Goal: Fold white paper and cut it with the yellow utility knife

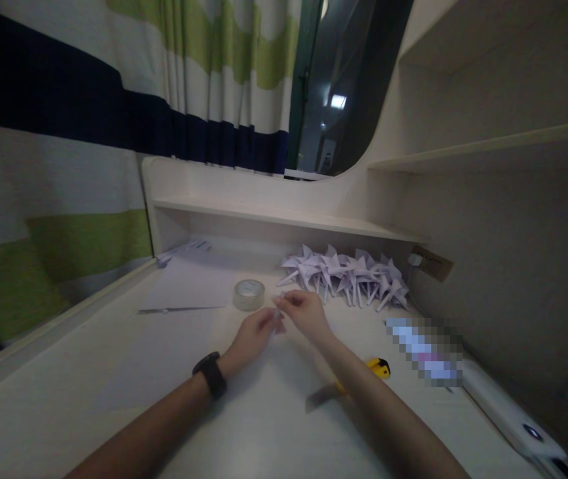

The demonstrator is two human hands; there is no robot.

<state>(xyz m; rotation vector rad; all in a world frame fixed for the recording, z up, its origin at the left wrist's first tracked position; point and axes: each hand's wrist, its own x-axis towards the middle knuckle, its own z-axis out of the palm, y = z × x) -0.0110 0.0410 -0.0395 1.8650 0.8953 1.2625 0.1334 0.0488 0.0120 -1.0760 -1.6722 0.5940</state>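
My left hand (253,332) and my right hand (308,314) meet near the middle of the desk, fingers pinched together. Between them is a small piece of white paper (279,324), partly hidden by the fingers; its exact shape is blurred. Just behind my left hand stands a roll of clear tape (249,295). Beyond my right hand lies a row of folded white paper pinwheels (344,271) with rolled paper sticks. A yellow utility knife (378,368) lies partly under my right forearm, with a flat greyish piece (321,397) showing on the other side.
White paper sheets (189,276) lie at the left, a thin long object (179,310) across them. At right are a blurred-out bright item (424,352) and a long white device (508,406). A low shelf (274,216) runs along the back, below a curtain (234,73).
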